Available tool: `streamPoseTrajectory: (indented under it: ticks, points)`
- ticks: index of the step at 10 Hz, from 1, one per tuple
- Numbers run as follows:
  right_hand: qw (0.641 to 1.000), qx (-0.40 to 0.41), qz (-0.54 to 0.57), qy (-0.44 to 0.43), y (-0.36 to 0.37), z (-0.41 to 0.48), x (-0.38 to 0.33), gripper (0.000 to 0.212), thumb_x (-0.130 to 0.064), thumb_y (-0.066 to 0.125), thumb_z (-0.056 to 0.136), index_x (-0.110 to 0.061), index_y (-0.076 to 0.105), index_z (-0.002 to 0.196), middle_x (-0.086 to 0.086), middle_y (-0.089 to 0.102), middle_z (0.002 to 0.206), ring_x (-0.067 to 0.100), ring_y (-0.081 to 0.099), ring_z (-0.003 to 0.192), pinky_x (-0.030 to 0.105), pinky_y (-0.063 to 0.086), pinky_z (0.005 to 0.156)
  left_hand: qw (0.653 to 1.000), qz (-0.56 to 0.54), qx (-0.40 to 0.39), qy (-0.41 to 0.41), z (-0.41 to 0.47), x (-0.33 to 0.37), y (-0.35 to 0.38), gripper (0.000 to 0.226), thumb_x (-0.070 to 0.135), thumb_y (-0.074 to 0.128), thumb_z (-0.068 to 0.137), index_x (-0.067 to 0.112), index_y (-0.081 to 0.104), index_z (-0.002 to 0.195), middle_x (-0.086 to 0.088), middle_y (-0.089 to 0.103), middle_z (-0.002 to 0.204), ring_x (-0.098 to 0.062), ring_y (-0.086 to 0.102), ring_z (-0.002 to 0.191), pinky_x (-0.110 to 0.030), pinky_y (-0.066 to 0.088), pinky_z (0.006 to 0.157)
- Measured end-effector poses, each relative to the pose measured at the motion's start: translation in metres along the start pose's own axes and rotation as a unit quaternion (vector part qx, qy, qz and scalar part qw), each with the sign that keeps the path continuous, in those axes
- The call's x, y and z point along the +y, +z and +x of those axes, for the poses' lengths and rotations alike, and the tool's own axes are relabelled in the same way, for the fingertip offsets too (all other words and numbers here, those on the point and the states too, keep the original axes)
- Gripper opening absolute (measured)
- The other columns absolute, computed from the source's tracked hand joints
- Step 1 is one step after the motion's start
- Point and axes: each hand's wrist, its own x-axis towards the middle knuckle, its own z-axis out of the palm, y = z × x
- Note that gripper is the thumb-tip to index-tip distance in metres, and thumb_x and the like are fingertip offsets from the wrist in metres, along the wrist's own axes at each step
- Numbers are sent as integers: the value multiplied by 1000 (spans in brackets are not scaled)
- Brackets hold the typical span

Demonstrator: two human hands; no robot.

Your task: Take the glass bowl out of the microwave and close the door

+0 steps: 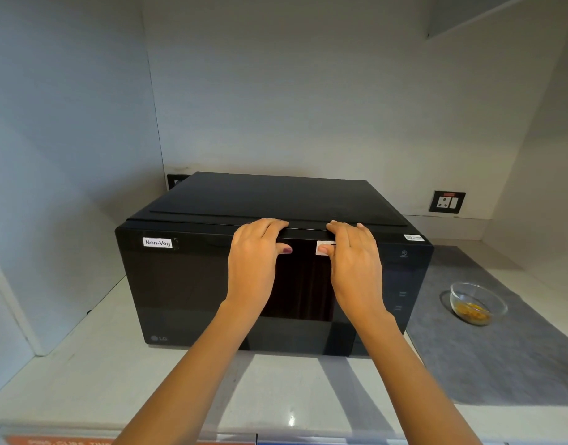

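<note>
The microwave (273,261) stands on the counter (83,364) with its door flush. The left hand (255,258) and right hand (353,256) curl over the door's top edge. The glass bowl (478,303) rests at 3 o'clock on the grey mat (507,354).

The pale bench (83,364) carries a black microwave (186,284) standing squarely on it with its door shut, and to the right of that a grey mat (501,364) lies flat, with a glass bowl (478,303) of yellow food on it.
</note>
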Motion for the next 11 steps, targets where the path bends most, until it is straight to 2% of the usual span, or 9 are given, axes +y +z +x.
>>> streamPoseTrajectory:
  ticks: [1,2,3,5,7,8,9,10,11]
  points:
    - [1000,17,-3,-14,2,0,1,34,-4,73,81,2,64,112,22,69,113,43,58,118,52,43,101,1000,-3,2,0,0,0,0,35,18,69,84,9,66,117,-10,69,117,-27,62,112,-38,40,104]
    - [1000,15,-4,-17,4,2,4,30,-7,68,86,2,63,114,21,69,114,40,56,121,45,31,111,1000,-7,4,-3,0,0,0,34,17,69,84,9,66,117,-11,69,116,-27,62,112,-38,40,104]
    - [1000,14,-9,-24,5,3,6,29,-9,66,87,1,62,114,19,69,112,35,61,115,41,22,116,1000,-8,3,-2,0,0,1,34,18,69,84,9,66,117,-10,69,117,-27,62,112,-38,40,104]
    - [999,26,-7,-25,6,2,5,31,-7,70,83,0,63,112,19,70,110,37,61,114,42,26,111,1000,4,5,6,0,-1,2,35,20,69,84,9,66,117,-11,69,116,-28,62,111,-40,42,103]
    - [998,38,-35,-46,14,-8,6,36,-13,65,89,-2,60,122,16,65,124,33,57,120,42,31,112,997,55,5,45,-6,-4,5,40,21,69,84,8,63,121,-12,68,119,-30,60,115,-42,43,101]
    - [997,57,-36,-48,17,-9,7,34,-15,62,90,-2,60,122,16,65,124,33,58,121,44,35,110,996,68,3,57,-8,-8,6,41,23,67,86,9,60,124,-9,66,123,-28,58,118,-40,42,102]
    - [995,77,-35,-50,20,-8,9,33,-21,51,97,-3,61,121,15,66,124,33,58,121,41,31,111,996,57,16,66,-8,-11,10,38,22,62,90,9,58,125,-9,65,125,-27,58,118,-39,41,103]
    - [997,62,-29,-26,18,-7,4,47,-31,31,101,-3,59,126,14,62,130,32,53,127,41,30,112,998,32,15,56,-6,-9,4,41,21,58,92,8,53,131,-10,60,131,-26,57,120,-37,40,104]
    - [998,51,-33,-11,21,-4,1,56,-39,21,100,-6,46,139,12,48,146,30,38,140,40,20,117,999,-7,23,23,-2,-3,2,53,26,51,95,11,35,143,-9,46,146,-23,45,132,-35,35,109]
